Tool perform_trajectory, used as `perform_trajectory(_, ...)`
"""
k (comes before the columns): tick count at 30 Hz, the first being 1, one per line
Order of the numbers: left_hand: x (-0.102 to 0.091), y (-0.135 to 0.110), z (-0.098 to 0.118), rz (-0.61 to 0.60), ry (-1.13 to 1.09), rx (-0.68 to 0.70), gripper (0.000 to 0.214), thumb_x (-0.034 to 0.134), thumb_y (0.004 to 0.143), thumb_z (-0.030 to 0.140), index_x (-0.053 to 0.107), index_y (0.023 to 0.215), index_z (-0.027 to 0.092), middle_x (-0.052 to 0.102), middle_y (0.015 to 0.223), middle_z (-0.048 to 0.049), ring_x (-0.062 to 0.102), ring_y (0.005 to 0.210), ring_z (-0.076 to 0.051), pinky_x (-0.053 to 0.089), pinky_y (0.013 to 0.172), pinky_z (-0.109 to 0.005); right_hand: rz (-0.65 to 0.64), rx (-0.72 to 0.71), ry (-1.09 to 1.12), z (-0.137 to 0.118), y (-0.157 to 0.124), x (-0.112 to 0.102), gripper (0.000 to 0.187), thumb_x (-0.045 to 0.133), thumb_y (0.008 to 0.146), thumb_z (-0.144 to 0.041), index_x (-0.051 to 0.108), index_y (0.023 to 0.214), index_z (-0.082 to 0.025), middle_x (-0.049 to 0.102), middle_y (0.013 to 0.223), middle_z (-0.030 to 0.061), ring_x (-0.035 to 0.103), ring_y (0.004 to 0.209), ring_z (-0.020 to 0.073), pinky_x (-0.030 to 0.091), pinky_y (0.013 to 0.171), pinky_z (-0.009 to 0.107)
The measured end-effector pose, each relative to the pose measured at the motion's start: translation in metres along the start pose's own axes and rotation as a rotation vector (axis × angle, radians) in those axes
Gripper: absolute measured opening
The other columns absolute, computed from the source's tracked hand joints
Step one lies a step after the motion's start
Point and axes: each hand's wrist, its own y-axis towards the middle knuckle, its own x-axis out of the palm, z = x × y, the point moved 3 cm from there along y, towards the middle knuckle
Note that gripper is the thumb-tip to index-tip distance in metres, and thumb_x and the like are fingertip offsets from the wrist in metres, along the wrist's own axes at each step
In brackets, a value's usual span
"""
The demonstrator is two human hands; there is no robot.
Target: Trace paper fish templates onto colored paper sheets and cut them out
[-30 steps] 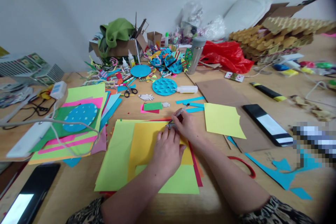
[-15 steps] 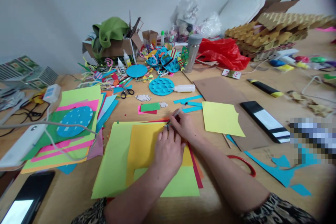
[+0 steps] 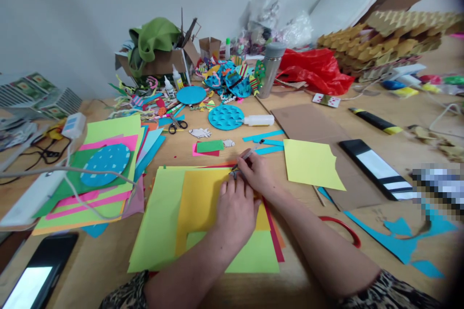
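Note:
My right hand (image 3: 256, 172) is closed around a pen (image 3: 250, 152), its tip touching down near the top edge of a golden-yellow sheet (image 3: 199, 203). Flat on that same sheet lies my left hand (image 3: 237, 207), fingers stretched toward the pen tip. A small greyish piece (image 3: 236, 174) sits at the left fingertips, mostly covered, so its shape is unclear. Beneath the golden sheet is a stack of lime-green paper (image 3: 155, 231), with red and orange edges showing at the right. Just beyond the stack are a green paper rectangle (image 3: 210, 145) and a fish cutout (image 3: 228, 143).
Blue strips (image 3: 266, 143) and a yellow sheet (image 3: 311, 164) lie right of my hands, near red-handled scissors (image 3: 353, 234). A blue disc (image 3: 226, 117), a glue bottle (image 3: 258, 120) and black scissors (image 3: 177, 126) are farther back. A steel flask (image 3: 271, 70) stands behind.
The whole view has shifted slightly, so things on the right appear farther right. Both hands keep nearly the same place on the paper, the pen still in my right hand.

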Motion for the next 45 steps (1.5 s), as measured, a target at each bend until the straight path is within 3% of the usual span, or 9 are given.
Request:
perform_trajectory(15, -0.0015, 0.0006, 0.0, 0.005, -0.006, 0.003, 0.045, 0.051, 0.091, 0.035, 0.055, 0.125, 0.005, 0.059, 0.126, -0.0186, 0.051, 0.115, -0.035, 0.043, 0.095, -0.05, -0.045, -0.026, 0.024, 0.0019, -0.0008, 0.006, 0.018, 0.049, 0.088, -0.033, 0.053, 0.076, -0.02, 0.062, 0.069, 0.0012, 0.056, 0.059, 0.0145, 0.043, 0.056, 0.026)
perform_trajectory(36, 0.0001, 0.0007, -0.0006, 0.004, 0.012, 0.003, 0.042, 0.051, 0.091, 0.035, 0.057, 0.121, 0.007, 0.058, 0.125, -0.0198, 0.051, 0.115, -0.035, 0.044, 0.093, -0.052, 0.051, 0.02, -0.106, 0.0013, 0.0036, -0.0009, 0.02, 0.045, 0.085, -0.03, 0.043, 0.067, -0.022, 0.056, 0.057, 0.0001, 0.052, 0.052, 0.0145, 0.037, 0.051, 0.026)
perform_trajectory(45, 0.0008, 0.0007, -0.0011, 0.013, 0.01, 0.002, 0.041, 0.052, 0.09, 0.032, 0.055, 0.122, 0.006, 0.058, 0.125, -0.0184, 0.051, 0.114, -0.035, 0.044, 0.092, -0.049, 0.047, -0.064, -0.136, 0.0037, 0.0024, 0.0011, 0.017, 0.042, 0.087, -0.032, 0.042, 0.073, -0.023, 0.057, 0.065, 0.0018, 0.054, 0.058, 0.0162, 0.039, 0.056, 0.028)
